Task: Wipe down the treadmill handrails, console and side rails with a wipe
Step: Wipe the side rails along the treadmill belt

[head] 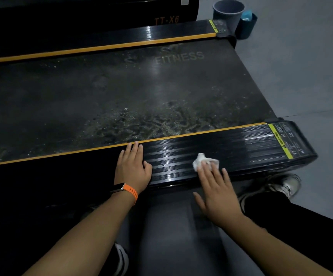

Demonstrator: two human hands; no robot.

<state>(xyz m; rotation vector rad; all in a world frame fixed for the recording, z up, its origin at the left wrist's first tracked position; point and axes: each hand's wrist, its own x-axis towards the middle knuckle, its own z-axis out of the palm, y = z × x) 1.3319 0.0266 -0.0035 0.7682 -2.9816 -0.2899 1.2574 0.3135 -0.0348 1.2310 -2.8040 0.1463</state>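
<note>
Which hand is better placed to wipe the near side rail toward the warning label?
Right. The right hand presses the wipe on the side rail, nearer the warning label; the left hand rests flat, empty.

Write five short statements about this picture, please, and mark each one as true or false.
1. The right hand presses a white wipe on the near side rail with straight fingers. True.
2. The left hand holds a spray bottle. False: it rests flat on the same rail and holds nothing.
3. An orange band is on the right wrist. False: it is on the left wrist.
4. The belt shows dirty, speckled marks. True.
5. The grey bin stands on the belt. False: it stands on the floor, by the end of the far rail.
</note>
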